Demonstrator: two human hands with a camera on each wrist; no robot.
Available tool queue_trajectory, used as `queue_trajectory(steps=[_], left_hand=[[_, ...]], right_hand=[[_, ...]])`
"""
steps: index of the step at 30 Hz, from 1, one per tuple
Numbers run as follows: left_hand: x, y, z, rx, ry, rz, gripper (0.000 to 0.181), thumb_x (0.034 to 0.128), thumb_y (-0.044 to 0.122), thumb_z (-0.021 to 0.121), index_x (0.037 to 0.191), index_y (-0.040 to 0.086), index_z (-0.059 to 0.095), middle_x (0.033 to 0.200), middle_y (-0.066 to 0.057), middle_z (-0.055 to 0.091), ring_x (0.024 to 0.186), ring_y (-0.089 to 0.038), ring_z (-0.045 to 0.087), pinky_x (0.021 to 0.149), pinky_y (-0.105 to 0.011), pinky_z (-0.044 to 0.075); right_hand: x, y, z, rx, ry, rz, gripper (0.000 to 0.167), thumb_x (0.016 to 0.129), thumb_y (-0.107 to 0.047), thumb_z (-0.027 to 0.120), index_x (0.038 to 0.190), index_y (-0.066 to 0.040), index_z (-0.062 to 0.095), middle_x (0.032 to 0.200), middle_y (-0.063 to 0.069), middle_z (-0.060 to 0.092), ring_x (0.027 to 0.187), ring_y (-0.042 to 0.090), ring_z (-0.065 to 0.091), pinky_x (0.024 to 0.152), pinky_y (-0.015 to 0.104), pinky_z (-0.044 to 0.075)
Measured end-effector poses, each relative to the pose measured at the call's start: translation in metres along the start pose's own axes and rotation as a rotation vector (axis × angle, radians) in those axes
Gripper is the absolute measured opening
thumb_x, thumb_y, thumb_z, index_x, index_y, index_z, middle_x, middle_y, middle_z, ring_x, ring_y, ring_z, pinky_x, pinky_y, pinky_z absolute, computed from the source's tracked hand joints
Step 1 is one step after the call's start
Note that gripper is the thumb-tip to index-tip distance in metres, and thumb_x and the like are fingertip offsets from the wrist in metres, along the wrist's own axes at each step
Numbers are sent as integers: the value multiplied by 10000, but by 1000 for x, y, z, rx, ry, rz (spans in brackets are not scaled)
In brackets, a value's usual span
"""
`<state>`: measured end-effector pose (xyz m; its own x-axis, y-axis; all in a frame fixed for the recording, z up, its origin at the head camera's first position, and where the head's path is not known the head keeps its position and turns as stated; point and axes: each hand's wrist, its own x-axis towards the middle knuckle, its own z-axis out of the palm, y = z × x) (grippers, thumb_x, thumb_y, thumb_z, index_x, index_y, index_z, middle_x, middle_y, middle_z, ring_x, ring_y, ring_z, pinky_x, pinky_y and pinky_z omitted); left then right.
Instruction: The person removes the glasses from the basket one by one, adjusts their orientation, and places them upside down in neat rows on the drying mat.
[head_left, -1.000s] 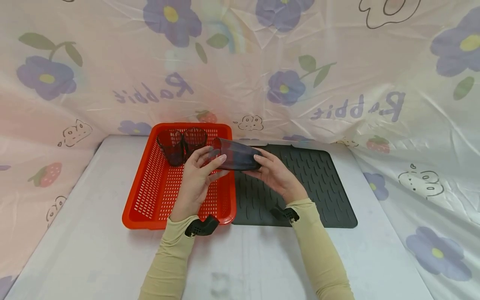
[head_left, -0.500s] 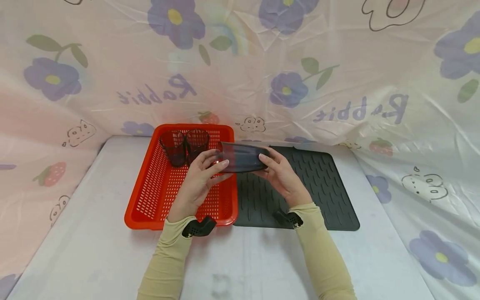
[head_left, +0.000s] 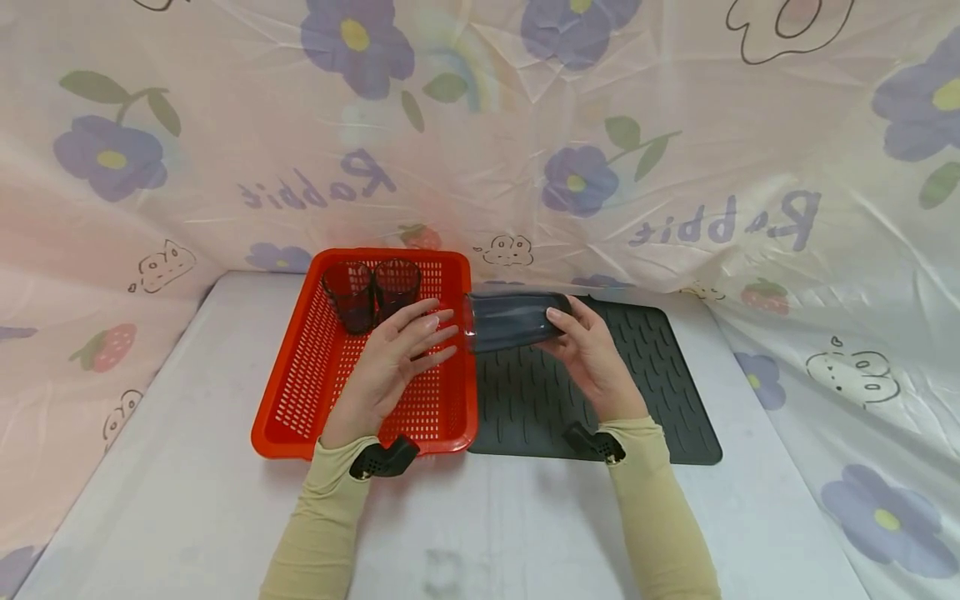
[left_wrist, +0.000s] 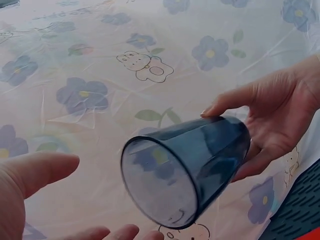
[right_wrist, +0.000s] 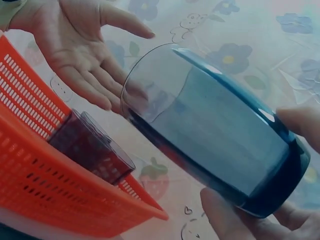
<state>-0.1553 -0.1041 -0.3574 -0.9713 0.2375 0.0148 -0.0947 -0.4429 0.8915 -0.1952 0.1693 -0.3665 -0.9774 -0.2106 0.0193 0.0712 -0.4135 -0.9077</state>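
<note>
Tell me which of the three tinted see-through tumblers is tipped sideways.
The blue-grey see-through tumbler held in the right hand; the other two tumblers stand upright inside the red perforated rectangular basket.

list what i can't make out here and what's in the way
Head view: base of the held glass, partly covered by the right hand.
Head view: left edge of the mat, behind the basket.
Left wrist view: part of the left hand, cut off by picture edges.
Right wrist view: bottoms of the basket glasses, behind the basket wall.

The glass [head_left: 510, 323] looks smoky blue, basket [head_left: 279, 367] orange-red, mat [head_left: 663, 375] dark grey, counter [head_left: 480, 517] white; purple flowers [head_left: 576, 182] dot the pale pink cloth [head_left: 472, 192].
</note>
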Motion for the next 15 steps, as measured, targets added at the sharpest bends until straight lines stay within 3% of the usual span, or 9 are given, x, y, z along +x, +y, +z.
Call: queue_trajectory(steps=[10, 15], left_hand=[[-6, 14, -20, 39, 7, 26, 466, 980, 179, 566, 1403, 42, 428, 1305, -114, 567, 1236, -362, 490, 970, -424, 448], [-9, 24, -36, 8, 19, 66, 473, 985, 156, 554, 1408, 1, 407, 1354, -177, 512, 1217, -363, 506, 982, -435, 433]], right_hand=[[-6, -7, -17, -83, 91, -17, 406, 902, -53, 647, 1281, -62, 501, 1123, 90, 541, 854, 165, 635, 765, 310, 551], [-11, -10, -28, -90, 102, -54, 373, 898, -23, 647, 1251, -83, 541, 1077, 72, 585, 864, 151, 643, 760, 299, 551]])
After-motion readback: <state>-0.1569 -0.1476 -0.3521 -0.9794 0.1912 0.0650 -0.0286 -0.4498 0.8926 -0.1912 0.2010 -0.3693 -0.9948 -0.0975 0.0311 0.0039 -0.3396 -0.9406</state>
